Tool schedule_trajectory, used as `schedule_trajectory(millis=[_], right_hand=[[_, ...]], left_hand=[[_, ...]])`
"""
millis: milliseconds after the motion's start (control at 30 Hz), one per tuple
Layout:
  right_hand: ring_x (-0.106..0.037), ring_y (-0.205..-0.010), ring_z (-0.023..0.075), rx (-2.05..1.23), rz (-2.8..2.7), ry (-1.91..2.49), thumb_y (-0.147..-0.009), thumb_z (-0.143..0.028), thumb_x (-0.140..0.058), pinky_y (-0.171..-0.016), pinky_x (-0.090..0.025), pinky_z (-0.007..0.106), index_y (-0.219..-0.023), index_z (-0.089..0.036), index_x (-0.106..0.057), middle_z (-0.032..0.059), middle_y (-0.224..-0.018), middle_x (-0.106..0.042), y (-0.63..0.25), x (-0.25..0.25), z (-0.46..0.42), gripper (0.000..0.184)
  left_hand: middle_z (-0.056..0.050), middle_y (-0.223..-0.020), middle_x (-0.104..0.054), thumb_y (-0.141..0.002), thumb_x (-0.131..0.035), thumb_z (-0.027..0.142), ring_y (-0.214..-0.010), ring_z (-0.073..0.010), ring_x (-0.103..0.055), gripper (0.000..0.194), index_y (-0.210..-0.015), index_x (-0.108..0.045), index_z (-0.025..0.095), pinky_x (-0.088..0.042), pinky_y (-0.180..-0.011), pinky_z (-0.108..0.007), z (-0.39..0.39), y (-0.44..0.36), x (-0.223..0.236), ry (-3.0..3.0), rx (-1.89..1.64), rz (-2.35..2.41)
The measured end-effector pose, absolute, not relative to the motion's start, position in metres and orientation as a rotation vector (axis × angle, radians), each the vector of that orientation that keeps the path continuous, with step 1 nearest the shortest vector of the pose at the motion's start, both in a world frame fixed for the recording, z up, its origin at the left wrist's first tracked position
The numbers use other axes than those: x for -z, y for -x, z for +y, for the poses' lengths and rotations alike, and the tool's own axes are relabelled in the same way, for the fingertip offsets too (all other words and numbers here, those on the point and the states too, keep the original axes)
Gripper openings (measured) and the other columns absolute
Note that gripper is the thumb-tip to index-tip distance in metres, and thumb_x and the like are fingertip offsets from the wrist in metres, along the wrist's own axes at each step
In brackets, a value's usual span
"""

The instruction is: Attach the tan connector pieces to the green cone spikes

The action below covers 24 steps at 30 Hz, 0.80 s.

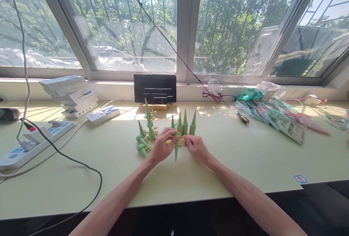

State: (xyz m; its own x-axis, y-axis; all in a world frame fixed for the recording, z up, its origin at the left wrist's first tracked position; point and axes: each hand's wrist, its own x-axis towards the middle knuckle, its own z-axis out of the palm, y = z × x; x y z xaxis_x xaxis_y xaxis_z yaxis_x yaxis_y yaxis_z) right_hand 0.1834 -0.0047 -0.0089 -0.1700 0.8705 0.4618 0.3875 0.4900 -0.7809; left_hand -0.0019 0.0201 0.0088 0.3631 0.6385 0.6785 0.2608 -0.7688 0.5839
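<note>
My left hand (163, 144) is closed on a green plastic spike (176, 152), its point turned down toward the table's front edge. Close by on the right, my right hand (197, 149) is pinched shut; small pale yellow pieces show beside its fingertips, but what it holds is hidden. Behind both hands, several green spikes (185, 122) stand point up in a row. To the left, more stand upright, including a tall one (148, 110), while others lie tilted (142, 150). Small yellow fittings (155, 130) are scattered among them.
A tablet (155, 83) and phone (155, 99) lean by the window. Stacked white boxes (73, 94) and a power strip (35, 145) with cables sit left. At right lie a screwdriver (243, 118) and plastic-bagged items (283, 119). The table edge (177, 203) runs below my forearms.
</note>
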Motion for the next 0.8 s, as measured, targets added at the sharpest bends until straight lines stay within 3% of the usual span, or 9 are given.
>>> schedule_trajectory(millis=[367,567,733,800], right_hand=[[-0.037,-0.053,0.0111,-0.643,-1.720,1.070,-0.102,-0.048,-0.034,-0.053,-0.030,0.025,-0.065,-0.020,-0.042,-0.0025,-0.058,-0.044,-0.1819,0.0123,-0.0026,0.048],[-0.037,-0.052,0.0115,-0.634,-1.720,1.058,-0.102,-0.047,-0.035,-0.052,-0.029,0.025,-0.066,-0.020,-0.045,-0.0022,-0.057,-0.045,-0.1807,0.0109,-0.0031,0.046],[-0.039,-0.052,0.0119,-0.635,-1.727,1.051,-0.102,-0.047,-0.034,-0.052,-0.031,0.025,-0.066,-0.020,-0.046,-0.0015,-0.058,-0.047,-0.1804,0.0116,-0.0025,0.047],[-0.040,-0.052,0.0121,-0.635,-1.721,1.056,-0.102,-0.048,-0.034,-0.053,-0.032,0.025,-0.065,-0.020,-0.044,-0.0014,-0.058,-0.048,-0.1807,0.0123,-0.0021,0.047]], left_hand=[[-0.009,-0.106,-0.067,-0.088,-0.067,0.037,-0.086,-0.0184,-0.071,0.031,-0.110,-0.065,0.017,-0.062,-0.082,-0.033,0.0202,0.0010,-0.0105,-1.916,-1.244,0.878],[-0.011,-0.110,-0.068,-0.082,-0.071,0.045,-0.080,-0.0206,-0.073,0.044,-0.115,-0.063,0.016,-0.061,-0.074,-0.033,0.0184,0.0001,-0.0105,-1.768,-1.039,0.908],[-0.003,-0.076,-0.073,-0.085,-0.069,0.043,-0.071,-0.0185,-0.072,0.044,-0.119,-0.057,0.018,-0.058,-0.084,-0.037,0.0173,0.0008,-0.0161,-1.804,-0.900,0.879],[-0.002,-0.073,-0.072,-0.086,-0.069,0.043,-0.068,-0.0186,-0.072,0.045,-0.120,-0.056,0.018,-0.058,-0.080,-0.037,0.0165,0.0004,-0.0181,-1.779,-0.851,0.862]])
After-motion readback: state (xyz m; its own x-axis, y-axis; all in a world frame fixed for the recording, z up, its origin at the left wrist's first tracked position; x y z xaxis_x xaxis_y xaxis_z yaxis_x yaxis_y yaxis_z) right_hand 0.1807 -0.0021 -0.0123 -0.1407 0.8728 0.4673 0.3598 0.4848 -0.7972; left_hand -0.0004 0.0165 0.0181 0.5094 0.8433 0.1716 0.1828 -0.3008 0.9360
